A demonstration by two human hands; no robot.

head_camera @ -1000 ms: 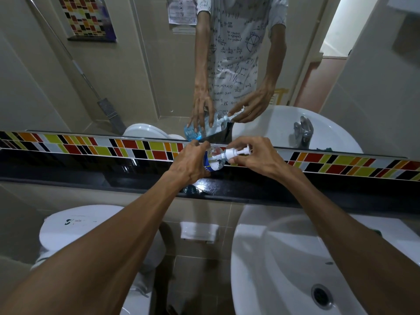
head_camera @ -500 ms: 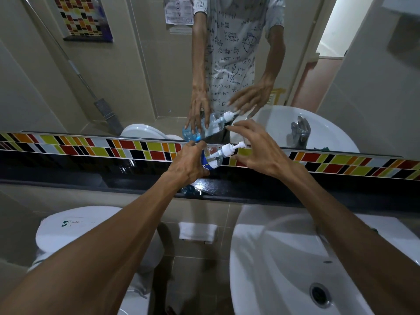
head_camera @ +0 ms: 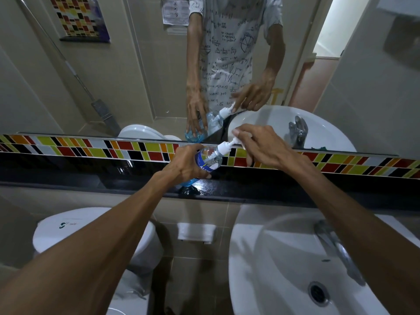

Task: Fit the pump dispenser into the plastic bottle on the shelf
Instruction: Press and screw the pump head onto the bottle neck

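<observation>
A clear plastic bottle with a blue label and blue liquid leans to the right, its base on the black shelf. My left hand is wrapped around its lower body. The white pump dispenser sits in the bottle's neck, its tube showing inside. My right hand hovers at the pump's head with fingers spread; only the thumb and a fingertip touch the nozzle end. The mirror behind repeats both hands and the bottle.
A coloured tile strip runs along the wall above the shelf. Below the shelf are a white sink with a metal tap on the right, a toilet cistern on the left, and a wall soap dish between them.
My right hand has let go of the pump head and spread its fingers, keeping only fingertip contact. The bottle stays tilted in my left hand, with the pump seated in the neck.
</observation>
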